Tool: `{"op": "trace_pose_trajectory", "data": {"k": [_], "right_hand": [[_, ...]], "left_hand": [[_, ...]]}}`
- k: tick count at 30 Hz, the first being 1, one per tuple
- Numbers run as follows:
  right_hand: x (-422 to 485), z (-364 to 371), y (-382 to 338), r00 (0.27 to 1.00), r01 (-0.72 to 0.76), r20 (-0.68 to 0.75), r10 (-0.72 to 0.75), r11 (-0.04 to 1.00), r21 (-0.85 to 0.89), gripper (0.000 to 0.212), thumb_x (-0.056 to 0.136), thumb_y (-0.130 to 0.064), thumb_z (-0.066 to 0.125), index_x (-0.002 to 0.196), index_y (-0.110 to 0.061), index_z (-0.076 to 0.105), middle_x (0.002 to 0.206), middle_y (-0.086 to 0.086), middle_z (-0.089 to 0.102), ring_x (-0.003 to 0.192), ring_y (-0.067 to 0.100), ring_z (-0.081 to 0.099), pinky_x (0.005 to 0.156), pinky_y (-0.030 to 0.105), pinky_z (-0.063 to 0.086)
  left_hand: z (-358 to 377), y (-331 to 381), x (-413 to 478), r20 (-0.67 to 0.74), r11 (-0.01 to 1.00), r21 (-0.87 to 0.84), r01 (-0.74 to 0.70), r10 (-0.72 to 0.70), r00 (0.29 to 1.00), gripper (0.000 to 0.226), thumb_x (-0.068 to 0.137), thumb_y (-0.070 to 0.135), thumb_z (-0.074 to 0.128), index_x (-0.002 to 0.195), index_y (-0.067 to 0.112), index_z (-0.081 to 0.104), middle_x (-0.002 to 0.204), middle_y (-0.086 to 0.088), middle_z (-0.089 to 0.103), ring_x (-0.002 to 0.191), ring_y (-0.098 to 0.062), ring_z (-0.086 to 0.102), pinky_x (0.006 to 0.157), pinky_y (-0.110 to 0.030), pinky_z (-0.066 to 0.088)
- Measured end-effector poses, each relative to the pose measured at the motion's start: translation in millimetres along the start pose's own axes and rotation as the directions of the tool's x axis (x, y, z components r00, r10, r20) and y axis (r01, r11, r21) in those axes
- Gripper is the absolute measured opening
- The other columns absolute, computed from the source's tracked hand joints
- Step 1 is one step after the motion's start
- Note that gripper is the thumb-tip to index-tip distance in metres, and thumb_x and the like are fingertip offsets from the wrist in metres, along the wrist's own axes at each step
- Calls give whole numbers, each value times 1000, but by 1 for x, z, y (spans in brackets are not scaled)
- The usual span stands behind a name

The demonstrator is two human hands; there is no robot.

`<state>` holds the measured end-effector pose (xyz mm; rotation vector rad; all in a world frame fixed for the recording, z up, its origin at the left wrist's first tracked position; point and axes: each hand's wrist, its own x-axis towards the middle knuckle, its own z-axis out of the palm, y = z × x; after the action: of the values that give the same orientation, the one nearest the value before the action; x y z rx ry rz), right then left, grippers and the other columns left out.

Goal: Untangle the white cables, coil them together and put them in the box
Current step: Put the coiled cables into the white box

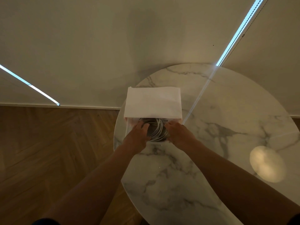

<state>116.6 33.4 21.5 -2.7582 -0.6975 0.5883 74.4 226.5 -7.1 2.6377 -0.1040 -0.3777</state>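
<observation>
Marble table (178, 176) carrying the box (129, 127). Entry: my left hand (139, 133) pinches the cable coil (158, 130) inside the box. Right hand (177, 133) touches the coil opposite, and I cannot tell its grip. Step, as I judge it: seating the coil. Next: let go, then lower the lid (152, 103) standing behind the box.

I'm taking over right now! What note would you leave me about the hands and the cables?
Left hand: holds the left side of the coiled white cables.
Right hand: holds the coil's right side.
Where: the coil is down inside the open white box, whose lid flap is raised behind it, on the round white marble table.
Done: the cables look untangled and coiled together.
Left: let go and take both hands out.
</observation>
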Motion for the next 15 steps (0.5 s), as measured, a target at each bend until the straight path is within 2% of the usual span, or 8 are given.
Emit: {"op": "trace_pose_trajectory", "data": {"k": [3,6,11,15], "right_hand": [[-1,0,0,1000,-2,-1,2,1000,1,24,87,-8,63,110,-8,59,115,10,60,102,32,64,80,38,52],[-3,-3,-1,1000,14,26,-14,1000,19,32,87,-20,67,115,-8,58,120,8,58,106,30,62,80,34,48],[-1,1,-3,1000,-21,-18,21,1000,-22,25,85,-11,66,108,-8,57,112,8,61,100,32,64,68,30,41],[-3,-2,-4,1000,1,-18,-1,1000,-8,28,88,-15,65,113,-7,56,117,10,60,103,33,63,71,32,43]], "left_hand": [[-4,-3,-1,33,999,-44,11,-10,999,57,89,21,66,139,6,44,142,-11,41,130,-28,40,106,-41,39],[-3,-5,-1,29,998,-51,37,-36,999,55,87,24,67,136,8,47,139,-8,44,127,-26,43,103,-40,42],[-3,-2,0,-28,994,-66,83,-85,996,53,81,27,75,127,11,54,130,-3,51,121,-24,47,97,-41,46],[-4,-1,-1,-60,994,-59,90,-94,994,53,81,28,75,127,12,54,130,-1,52,121,-23,48,95,-39,46]]}}
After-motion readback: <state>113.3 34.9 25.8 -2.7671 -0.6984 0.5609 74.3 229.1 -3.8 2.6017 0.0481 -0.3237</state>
